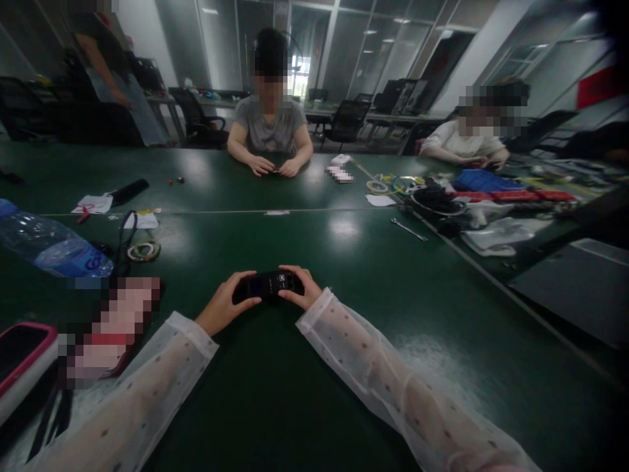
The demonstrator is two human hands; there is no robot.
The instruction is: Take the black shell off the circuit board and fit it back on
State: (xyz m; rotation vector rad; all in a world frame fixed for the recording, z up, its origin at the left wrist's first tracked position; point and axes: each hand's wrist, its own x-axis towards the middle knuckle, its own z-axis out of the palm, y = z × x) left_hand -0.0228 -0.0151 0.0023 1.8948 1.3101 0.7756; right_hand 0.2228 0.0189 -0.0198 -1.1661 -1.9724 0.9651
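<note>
A small black device [268, 286] with a dark screen and white markings lies level between my two hands, just over the green table [295, 393]. My left hand [227, 301] grips its left end, thumb along the near edge and fingers at the far edge. Round the right end, my right hand [303, 288] has its thumb and fingers closed in the same manner. Sheer white dotted sleeves cover both forearms. Whether the device touches the tabletop, I cannot tell.
At left are a plastic bottle [54, 242], a blurred phone-like object [118, 328], a pink-edged device [24, 357] and bracelets [144, 250]. A wrench [409, 229] and cables [393, 185] lie right. Two people sit across; another stands far left.
</note>
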